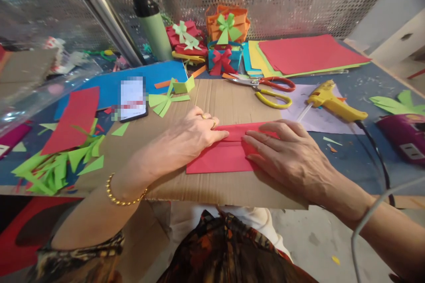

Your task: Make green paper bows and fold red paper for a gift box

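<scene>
A folded sheet of red paper (217, 159) lies on a brown cardboard sheet (206, 188) right in front of me, with a crease line running across its far part. My left hand (195, 132) is closed at the paper's far left edge. Its thumb lies along the fold and the other fingers curl at the far edge, their tips hidden. My right hand (285, 150) rests on the right half of the paper, fingers stretched out and pressing down on the fold. This hand covers the paper's right end.
Beyond the paper lie scissors (262, 86), with a yellow glue gun (335, 101) and its cord to the right. Paper stacks (312, 55), small paper baskets (226, 55) and a green bottle (154, 31) stand behind. Green scraps (55, 170) and a phone (133, 99) are left.
</scene>
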`<state>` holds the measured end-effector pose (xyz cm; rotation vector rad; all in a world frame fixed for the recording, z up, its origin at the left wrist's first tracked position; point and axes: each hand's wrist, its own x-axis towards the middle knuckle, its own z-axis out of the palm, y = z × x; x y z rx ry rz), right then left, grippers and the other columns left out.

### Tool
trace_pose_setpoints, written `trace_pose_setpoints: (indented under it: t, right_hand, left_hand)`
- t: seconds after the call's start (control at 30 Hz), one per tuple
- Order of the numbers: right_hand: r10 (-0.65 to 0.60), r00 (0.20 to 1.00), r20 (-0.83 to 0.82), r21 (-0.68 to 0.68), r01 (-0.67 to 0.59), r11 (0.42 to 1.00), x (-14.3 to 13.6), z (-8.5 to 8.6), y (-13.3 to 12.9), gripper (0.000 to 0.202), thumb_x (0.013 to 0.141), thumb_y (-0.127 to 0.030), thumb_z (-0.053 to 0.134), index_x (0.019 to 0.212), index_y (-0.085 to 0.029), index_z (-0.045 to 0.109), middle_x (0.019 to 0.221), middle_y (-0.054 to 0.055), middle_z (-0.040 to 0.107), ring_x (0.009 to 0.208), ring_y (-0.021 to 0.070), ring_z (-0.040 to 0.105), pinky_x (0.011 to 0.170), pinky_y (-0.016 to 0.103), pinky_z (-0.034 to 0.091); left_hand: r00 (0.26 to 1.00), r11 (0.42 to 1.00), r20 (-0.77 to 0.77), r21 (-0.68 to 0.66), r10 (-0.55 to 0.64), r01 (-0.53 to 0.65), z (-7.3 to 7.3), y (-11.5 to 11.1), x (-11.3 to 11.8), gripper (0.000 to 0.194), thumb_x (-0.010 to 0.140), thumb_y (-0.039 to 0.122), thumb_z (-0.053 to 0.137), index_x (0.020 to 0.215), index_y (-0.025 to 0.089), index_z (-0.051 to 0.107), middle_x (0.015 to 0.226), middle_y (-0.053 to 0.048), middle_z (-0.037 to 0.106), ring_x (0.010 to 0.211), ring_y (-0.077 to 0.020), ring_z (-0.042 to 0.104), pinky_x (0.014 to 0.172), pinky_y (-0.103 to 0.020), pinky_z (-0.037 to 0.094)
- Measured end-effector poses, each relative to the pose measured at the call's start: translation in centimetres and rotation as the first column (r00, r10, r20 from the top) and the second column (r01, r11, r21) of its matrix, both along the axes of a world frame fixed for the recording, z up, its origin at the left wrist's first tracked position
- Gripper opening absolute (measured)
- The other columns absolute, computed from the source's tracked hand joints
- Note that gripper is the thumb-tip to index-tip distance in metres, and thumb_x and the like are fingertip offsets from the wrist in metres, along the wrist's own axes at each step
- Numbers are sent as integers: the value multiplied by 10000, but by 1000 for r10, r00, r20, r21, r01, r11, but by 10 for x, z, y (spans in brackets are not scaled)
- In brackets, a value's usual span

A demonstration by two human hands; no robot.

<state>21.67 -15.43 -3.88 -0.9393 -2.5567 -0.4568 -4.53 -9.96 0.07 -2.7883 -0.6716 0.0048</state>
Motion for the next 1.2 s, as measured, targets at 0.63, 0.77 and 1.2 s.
trace_pose_setpoints:
  t: [0.63,0.77,1.2]
  right_hand:
    - [65,998,17,-111,-63,992,2,-1,2,241,1041,-200,502,1115,-149,726,1047,143,754,904,261,636,790,417,506]
    - [69,997,21,-106,-67,992,3,-2,2,271,1048,-211,482,1128,-145,733,1061,156,749,908,266,631,762,423,499]
    - [79,996,-29,-136,-82,987,1,-4,3,254,1063,-203,466,1057,-185,719,1072,128,738,910,249,617,794,410,480]
  left_hand:
    - [991,953,86,-292,106,-77,1,-5,-11,383,1055,58,383,980,182,737,973,-56,627,815,-166,587,723,-284,444]
    - [982,944,150,-325,111,-57,-2,-5,-12,372,1056,43,399,979,191,732,974,-44,618,859,-162,592,768,-289,453]
    - [986,939,112,-334,125,-81,-8,-4,-8,161,1036,209,610,1165,191,705,1135,-66,605,982,-198,619,859,-338,475]
